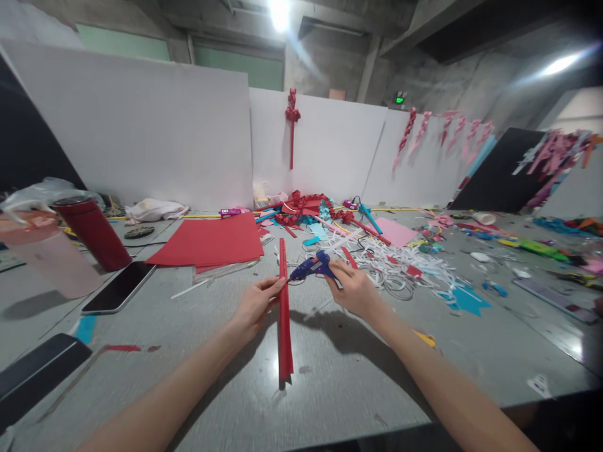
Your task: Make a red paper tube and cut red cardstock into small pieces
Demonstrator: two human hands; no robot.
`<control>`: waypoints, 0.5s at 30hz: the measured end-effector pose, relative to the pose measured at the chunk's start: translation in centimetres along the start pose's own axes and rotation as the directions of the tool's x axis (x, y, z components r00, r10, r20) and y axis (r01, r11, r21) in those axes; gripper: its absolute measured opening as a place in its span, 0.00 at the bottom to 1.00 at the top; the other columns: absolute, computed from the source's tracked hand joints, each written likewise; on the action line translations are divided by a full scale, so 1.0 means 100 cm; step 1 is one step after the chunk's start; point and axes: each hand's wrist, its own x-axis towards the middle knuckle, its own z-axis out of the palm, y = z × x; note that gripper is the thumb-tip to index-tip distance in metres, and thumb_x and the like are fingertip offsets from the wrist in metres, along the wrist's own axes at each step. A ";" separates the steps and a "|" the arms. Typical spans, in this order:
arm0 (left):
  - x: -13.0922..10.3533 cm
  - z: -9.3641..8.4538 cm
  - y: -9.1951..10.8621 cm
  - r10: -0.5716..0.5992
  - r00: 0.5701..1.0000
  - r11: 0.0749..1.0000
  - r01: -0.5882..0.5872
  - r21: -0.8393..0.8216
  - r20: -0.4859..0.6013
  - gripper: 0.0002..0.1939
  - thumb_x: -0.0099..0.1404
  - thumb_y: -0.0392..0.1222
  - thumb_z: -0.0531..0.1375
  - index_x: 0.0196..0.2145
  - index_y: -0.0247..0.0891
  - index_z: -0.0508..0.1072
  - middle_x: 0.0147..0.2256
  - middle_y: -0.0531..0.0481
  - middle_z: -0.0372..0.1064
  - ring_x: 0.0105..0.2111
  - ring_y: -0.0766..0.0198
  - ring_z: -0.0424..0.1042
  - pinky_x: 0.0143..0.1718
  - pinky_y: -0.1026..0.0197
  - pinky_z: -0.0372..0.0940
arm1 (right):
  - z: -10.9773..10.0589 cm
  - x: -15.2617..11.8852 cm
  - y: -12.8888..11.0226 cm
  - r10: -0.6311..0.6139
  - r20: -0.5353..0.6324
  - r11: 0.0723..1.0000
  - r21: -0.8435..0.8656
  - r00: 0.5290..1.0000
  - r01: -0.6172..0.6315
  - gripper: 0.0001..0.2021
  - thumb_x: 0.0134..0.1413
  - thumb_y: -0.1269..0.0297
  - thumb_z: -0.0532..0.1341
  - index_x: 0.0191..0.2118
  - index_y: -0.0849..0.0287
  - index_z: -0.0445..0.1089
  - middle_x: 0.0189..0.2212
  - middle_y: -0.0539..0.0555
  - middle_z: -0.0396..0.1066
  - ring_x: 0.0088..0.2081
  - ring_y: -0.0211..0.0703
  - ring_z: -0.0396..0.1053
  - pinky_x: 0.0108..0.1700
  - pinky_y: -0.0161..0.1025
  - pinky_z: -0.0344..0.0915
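My left hand (260, 301) pinches a long, narrow strip of folded red paper (285, 333) near its middle, holding it lengthwise above the grey table. The strip's near end flares a little. In my right hand (353, 287) is a blue hot glue gun (311, 266), with my fingers wrapped round its handle. Its nozzle points left, at the strip's edge close to my left fingertips; whether the tip touches the paper I cannot tell. A stack of red paper sheets (211, 242) lies beyond my left hand.
White paper scraps (381, 263) and red braided paper (296, 210) spread beyond my right hand. At left are a phone (120, 287), a red tumbler (92, 232), a pink bottle (51, 257) and a black case-like object (42, 370). White panels (320, 150) stand behind.
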 end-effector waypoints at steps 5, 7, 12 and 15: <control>0.002 -0.001 0.000 -0.002 1.000 1.000 0.002 0.002 -0.023 0.26 0.43 0.55 0.80 0.35 0.37 0.84 0.37 0.44 0.79 0.35 0.63 0.74 0.39 0.63 0.69 | -0.001 0.000 -0.002 -0.012 -0.010 1.000 0.014 1.000 0.012 0.15 0.68 0.71 0.60 0.57 0.60 0.71 0.47 0.60 0.80 0.43 0.48 0.80 0.37 0.41 0.76; 0.002 -0.002 0.001 -0.001 1.000 1.000 0.001 0.000 -0.015 0.25 0.44 0.56 0.80 0.35 0.37 0.85 0.37 0.43 0.79 0.35 0.63 0.74 0.38 0.64 0.69 | -0.001 0.000 -0.004 -0.017 -0.001 1.000 0.019 1.000 0.017 0.15 0.68 0.72 0.60 0.57 0.60 0.72 0.46 0.60 0.80 0.42 0.47 0.80 0.35 0.40 0.75; 0.003 -0.004 0.003 0.012 1.000 1.000 -0.012 -0.003 -0.012 0.25 0.44 0.55 0.80 0.35 0.37 0.84 0.37 0.44 0.79 0.36 0.62 0.74 0.38 0.64 0.69 | -0.003 0.001 -0.007 -0.028 0.018 0.999 0.040 0.999 0.027 0.14 0.68 0.72 0.60 0.56 0.60 0.71 0.44 0.59 0.80 0.39 0.46 0.79 0.32 0.39 0.72; 0.003 -0.005 0.004 0.016 1.000 1.000 -0.017 -0.010 -0.026 0.24 0.43 0.55 0.80 0.34 0.37 0.84 0.36 0.44 0.79 0.35 0.61 0.74 0.39 0.63 0.69 | -0.002 0.000 -0.007 -0.036 0.024 0.998 0.046 0.999 0.035 0.14 0.68 0.72 0.59 0.57 0.58 0.70 0.43 0.58 0.80 0.39 0.45 0.79 0.32 0.39 0.71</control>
